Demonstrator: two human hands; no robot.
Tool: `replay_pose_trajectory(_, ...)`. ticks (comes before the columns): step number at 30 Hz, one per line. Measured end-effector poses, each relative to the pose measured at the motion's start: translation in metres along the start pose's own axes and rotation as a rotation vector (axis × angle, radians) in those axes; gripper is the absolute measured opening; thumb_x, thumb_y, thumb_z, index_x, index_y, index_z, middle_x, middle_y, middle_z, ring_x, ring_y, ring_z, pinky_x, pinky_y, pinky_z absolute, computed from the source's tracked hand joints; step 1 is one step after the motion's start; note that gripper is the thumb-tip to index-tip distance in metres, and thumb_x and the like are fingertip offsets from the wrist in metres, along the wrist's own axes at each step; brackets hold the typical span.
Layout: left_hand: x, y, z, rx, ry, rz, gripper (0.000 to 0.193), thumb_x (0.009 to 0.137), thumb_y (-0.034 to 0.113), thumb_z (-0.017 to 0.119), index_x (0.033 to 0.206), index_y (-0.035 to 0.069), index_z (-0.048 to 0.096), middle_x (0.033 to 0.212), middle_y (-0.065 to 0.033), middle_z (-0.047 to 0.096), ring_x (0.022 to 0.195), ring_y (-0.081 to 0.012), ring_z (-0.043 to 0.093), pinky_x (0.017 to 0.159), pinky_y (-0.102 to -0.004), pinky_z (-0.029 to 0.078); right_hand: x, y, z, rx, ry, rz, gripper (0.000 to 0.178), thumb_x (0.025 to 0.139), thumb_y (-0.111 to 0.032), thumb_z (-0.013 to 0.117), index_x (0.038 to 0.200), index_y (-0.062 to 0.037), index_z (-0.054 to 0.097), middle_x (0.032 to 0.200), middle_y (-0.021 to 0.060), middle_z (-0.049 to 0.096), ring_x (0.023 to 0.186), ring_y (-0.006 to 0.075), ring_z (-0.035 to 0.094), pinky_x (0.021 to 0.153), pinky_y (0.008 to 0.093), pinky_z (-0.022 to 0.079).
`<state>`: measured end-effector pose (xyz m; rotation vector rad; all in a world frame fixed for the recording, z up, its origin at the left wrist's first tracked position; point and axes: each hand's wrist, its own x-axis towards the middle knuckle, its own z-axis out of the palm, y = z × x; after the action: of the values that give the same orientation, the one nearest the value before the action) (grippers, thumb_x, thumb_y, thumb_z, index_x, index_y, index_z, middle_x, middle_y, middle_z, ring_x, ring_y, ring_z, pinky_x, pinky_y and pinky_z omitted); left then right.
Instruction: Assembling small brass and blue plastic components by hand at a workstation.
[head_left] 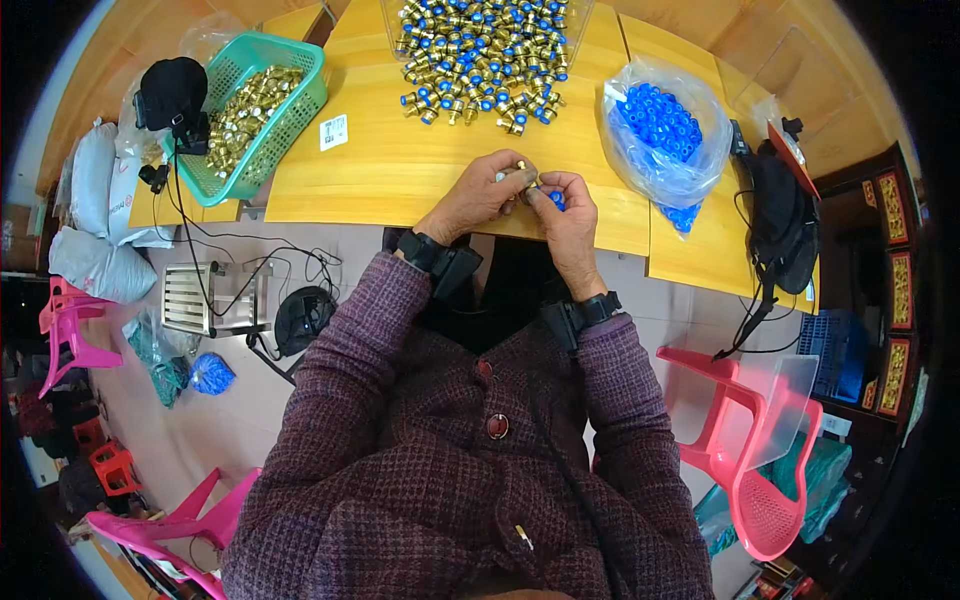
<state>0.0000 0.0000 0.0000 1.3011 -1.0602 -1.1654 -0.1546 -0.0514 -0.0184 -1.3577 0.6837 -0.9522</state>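
Two hands closed in over the table's near edge

At the table's point(380, 185) left end is a green basket point(280, 142) of loose brass parts point(250, 115), its mesh wall high enough, I'd judge, to stop such small round things from rolling away. A white label point(333, 132) lies flat on the table, just beside the basket.

My left hand point(478, 192) is above the table's near edge, its thumb and fingers pinched nearly shut on a brass fitting point(521, 165), whose end pokes up past my fingertips. I likely pinch because the piece is too small for a full fist. Something pale shows among these fingers too; I can't tell what it is.

Toward the table's far side, a pile of blue-ended fittings point(480, 80) fills a clear tray point(584, 28) and spills out in front of it, straight ahead of me, probably for a short reach from either hand.

My right hand point(572, 222), also at the table's near edge, meets the left, thumb toward the fitting, fingers curled in with a blue cap point(557, 201) in their bend. Perhaps it nestles there so that the fingertips are free.

On the table's right side a clear bag point(625, 165) lies open with more blue caps point(660, 120), on my right hand's side, I'd guess for easy picking. Beyond it, a black hat point(785, 220) rests at the table's right end.
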Motion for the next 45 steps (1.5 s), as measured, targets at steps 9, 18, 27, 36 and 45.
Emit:
replay_pose_trajectory(9, 0.000, 0.000, 0.004, -0.037, 0.062, 0.009, 0.020, 0.095, 0.023, 0.058, 0.097, 0.003, 0.061, 0.071, 0.0022, 0.057, 0.055, -0.0044, 0.050, 0.047, -0.0198, 0.038, 0.000, 0.002, 0.001, -0.124, 0.003, -0.013, 0.015, 0.089, -0.006, 0.067, 0.099, -0.0029, 0.057, 0.086, -0.0008, 0.058, 0.079, 0.0066, 0.052, 0.072, 0.0206, 0.044)
replay_pose_trajectory(18, 0.001, -0.003, 0.003, -0.071, 0.072, -0.039, 0.022, 0.095, 0.025, 0.060, 0.097, 0.004, 0.060, 0.070, 0.0007, 0.057, 0.054, -0.0054, 0.051, 0.045, -0.0201, 0.038, 0.002, 0.008, 0.000, -0.170, 0.011, -0.063, 0.015, 0.090, -0.009, 0.067, 0.096, -0.0029, 0.055, 0.083, 0.0004, 0.058, 0.075, 0.0074, 0.051, 0.068, 0.0221, 0.044)
replay_pose_trajectory(27, 0.007, 0.001, -0.004, -0.491, 0.238, -0.085, 0.020, 0.094, 0.023, 0.063, 0.096, 0.003, 0.060, 0.074, -0.0026, 0.062, 0.056, -0.0074, 0.055, 0.043, -0.0193, 0.035, 0.001, 0.002, -0.001, 0.056, 0.049, 0.138, 0.008, 0.092, -0.009, 0.059, 0.095, -0.0038, 0.053, 0.082, 0.0026, 0.056, 0.068, 0.0085, 0.051, 0.061, 0.0231, 0.044)
replay_pose_trajectory(36, 0.031, -0.004, -0.014, -0.134, 0.436, -0.073, 0.022, 0.087, 0.024, 0.071, 0.090, 0.003, 0.064, 0.074, -0.0025, 0.062, 0.067, -0.0099, 0.063, 0.048, -0.0229, 0.043, -0.001, -0.011, -0.003, 0.222, 0.024, 0.205, 0.009, 0.094, -0.011, 0.052, 0.098, -0.0027, 0.053, 0.079, 0.0017, 0.054, 0.064, 0.0073, 0.048, 0.053, 0.0218, 0.039)
replay_pose_trajectory(45, 0.057, -0.015, -0.023, 0.699, 0.542, 0.294, 0.036, 0.080, 0.025, 0.072, 0.105, -0.001, 0.067, 0.077, -0.0128, 0.065, 0.071, -0.0249, 0.064, 0.064, -0.0350, 0.051, 0.002, -0.003, 0.000, 0.093, 0.058, 0.163, 0.016, 0.096, -0.016, 0.053, 0.103, -0.0015, 0.053, 0.078, 0.0011, 0.053, 0.063, 0.0075, 0.048, 0.055, 0.0220, 0.040)
